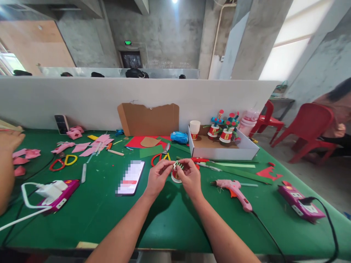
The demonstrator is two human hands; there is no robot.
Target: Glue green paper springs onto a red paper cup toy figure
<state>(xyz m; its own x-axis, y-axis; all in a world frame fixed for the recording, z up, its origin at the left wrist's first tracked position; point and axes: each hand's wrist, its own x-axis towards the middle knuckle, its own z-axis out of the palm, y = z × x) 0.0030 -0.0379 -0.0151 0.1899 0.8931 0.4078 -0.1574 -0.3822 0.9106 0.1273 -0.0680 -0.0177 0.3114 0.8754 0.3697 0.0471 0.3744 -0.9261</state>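
Observation:
My left hand [159, 176] and my right hand [191, 179] meet above the green table, with thumbs and fingertips pinched together. Between them is a small green-and-white folded paper strip [179, 165], gripped from both sides and partly covered by my fingers. Just below sits a small red-and-white paper cup [176, 178], mostly hidden by my hands. Whether the strip is joined to the cup cannot be made out. Behind my left fingertips lie scissors [157, 159] with red and yellow handles. A phone [131, 178] rests left of my hands.
At right are a pink glue gun [237, 191] with a cord and a purple power strip [300, 202]. A white box [223, 154] holds paper cups, two bearing paper figures [227, 135]. Another power strip [61, 197], pink paper pieces [80, 147] and another person's arm [7, 171] are at left.

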